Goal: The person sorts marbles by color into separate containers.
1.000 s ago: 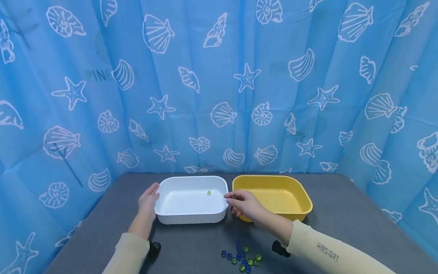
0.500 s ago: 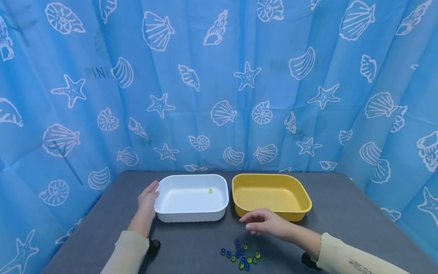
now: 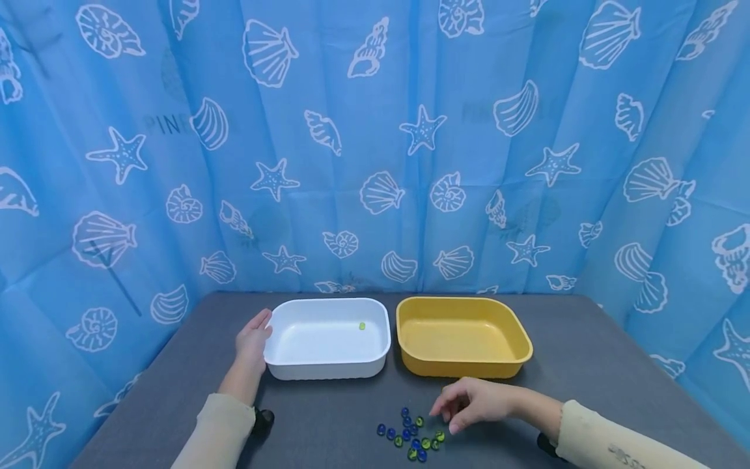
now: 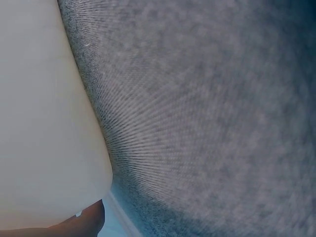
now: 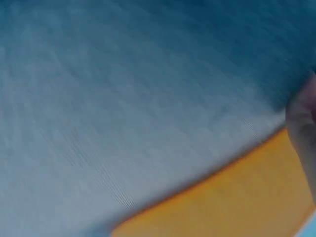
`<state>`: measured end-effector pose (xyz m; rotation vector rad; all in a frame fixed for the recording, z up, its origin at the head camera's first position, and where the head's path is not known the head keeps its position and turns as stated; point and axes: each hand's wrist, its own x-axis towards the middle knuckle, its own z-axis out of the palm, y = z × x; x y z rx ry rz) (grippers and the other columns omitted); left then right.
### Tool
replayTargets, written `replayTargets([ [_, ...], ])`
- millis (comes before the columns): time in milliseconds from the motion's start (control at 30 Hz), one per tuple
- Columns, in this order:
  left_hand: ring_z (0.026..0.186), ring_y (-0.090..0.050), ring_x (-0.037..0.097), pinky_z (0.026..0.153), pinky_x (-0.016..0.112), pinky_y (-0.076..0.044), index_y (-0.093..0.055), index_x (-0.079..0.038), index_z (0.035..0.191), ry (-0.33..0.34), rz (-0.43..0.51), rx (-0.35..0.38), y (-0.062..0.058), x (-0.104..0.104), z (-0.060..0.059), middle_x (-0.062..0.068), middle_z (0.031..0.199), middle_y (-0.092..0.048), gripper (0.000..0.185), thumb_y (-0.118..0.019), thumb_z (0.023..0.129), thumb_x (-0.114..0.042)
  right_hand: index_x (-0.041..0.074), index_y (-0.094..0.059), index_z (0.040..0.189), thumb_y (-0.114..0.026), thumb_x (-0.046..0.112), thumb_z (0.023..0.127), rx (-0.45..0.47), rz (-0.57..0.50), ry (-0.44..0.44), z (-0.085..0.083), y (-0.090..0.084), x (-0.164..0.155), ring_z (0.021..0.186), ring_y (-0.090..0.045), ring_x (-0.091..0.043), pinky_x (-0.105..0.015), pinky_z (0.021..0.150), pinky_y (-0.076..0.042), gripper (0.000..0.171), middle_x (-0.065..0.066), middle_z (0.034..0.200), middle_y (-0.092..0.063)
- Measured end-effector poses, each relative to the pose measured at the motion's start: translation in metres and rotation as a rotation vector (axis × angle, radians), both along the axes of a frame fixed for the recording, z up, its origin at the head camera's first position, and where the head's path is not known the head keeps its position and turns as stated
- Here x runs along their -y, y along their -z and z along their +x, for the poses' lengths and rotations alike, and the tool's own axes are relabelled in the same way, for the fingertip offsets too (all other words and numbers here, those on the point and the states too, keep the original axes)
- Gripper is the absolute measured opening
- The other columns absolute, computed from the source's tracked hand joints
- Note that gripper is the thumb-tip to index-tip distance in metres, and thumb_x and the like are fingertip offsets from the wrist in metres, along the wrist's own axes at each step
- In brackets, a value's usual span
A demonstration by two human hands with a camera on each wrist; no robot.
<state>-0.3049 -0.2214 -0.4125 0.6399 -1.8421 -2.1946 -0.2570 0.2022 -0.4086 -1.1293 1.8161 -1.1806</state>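
Observation:
My left hand (image 3: 252, 342) rests against the left side of a white plastic tub (image 3: 327, 371), its fingers fairly straight along the outer wall. One yellow-green marble (image 3: 362, 326) lies inside that tub, toward the right. On the grey table, blue marbles (image 3: 390, 433) and yellow-green marbles (image 3: 426, 443) form a loose cluster of several. Just right of them hovers my right hand (image 3: 480, 400), thumb and index finger apart, with nothing seen between them. Part of the right hand (image 5: 302, 128) also shows in its wrist view; the left wrist view shows mostly sleeve and table cloth.
Right of the white tub stands a yellow plastic tub (image 3: 463, 368), with a narrow gap between the two. Behind the grey table (image 3: 328, 423) hangs a blue curtain (image 3: 351, 143) printed with white shells and starfish.
My right hand has moved from the white tub's right rim down and rightward, to beside the marbles. The marble inside the white tub has shifted slightly right. My left hand stays put.

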Motion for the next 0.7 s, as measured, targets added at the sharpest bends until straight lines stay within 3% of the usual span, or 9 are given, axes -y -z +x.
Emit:
replayTargets([
  [133, 0.144, -0.024, 0.024, 0.115, 0.039, -0.023, -0.031, -0.006, 0.151, 0.017, -0.003, -0.007, -0.001, 0.0, 0.001, 0.012, 0.155, -0.03, 0.046, -0.035, 0.105, -0.004, -0.007, -0.063, 0.117, -0.065, 0.003, 0.092, 0.014, 0.071, -0.038, -0.002, 0.003, 0.003, 0.085, -0.052, -0.002, -0.019, 0.076, -0.046, 0.027, -0.02, 0.094, -0.057],
  [400, 0.144, -0.022, 0.025, 0.115, 0.04, -0.021, -0.029, -0.005, 0.151, 0.022, 0.02, -0.021, 0.0, 0.002, 0.007, 0.013, 0.155, -0.028, 0.048, -0.035, 0.104, -0.001, -0.005, -0.066, 0.114, -0.068, 0.008, 0.09, 0.002, 0.104, -0.05, -0.002, 0.004, 0.009, 0.081, -0.05, 0.0, -0.018, 0.074, -0.044, 0.027, 0.002, 0.09, -0.056],
  [567, 0.144, -0.023, 0.025, 0.115, 0.04, -0.02, -0.029, -0.005, 0.151, 0.032, 0.023, -0.03, 0.0, 0.0, 0.006, 0.014, 0.155, -0.028, 0.048, -0.036, 0.104, -0.001, 0.005, -0.07, 0.114, -0.068, 0.019, 0.092, -0.094, 0.137, -0.051, -0.009, 0.018, 0.005, 0.08, -0.052, -0.002, -0.021, 0.071, -0.046, 0.026, 0.008, 0.091, -0.056],
  [700, 0.144, -0.023, 0.026, 0.115, 0.04, -0.021, -0.029, -0.004, 0.151, 0.024, 0.019, -0.032, -0.002, -0.002, 0.003, 0.014, 0.155, -0.028, 0.048, -0.036, 0.104, -0.001, 0.009, -0.072, 0.111, -0.071, 0.022, 0.09, -0.059, 0.121, -0.031, -0.02, 0.038, 0.001, 0.079, -0.053, -0.003, -0.021, 0.07, -0.046, 0.024, 0.008, 0.09, -0.057],
])
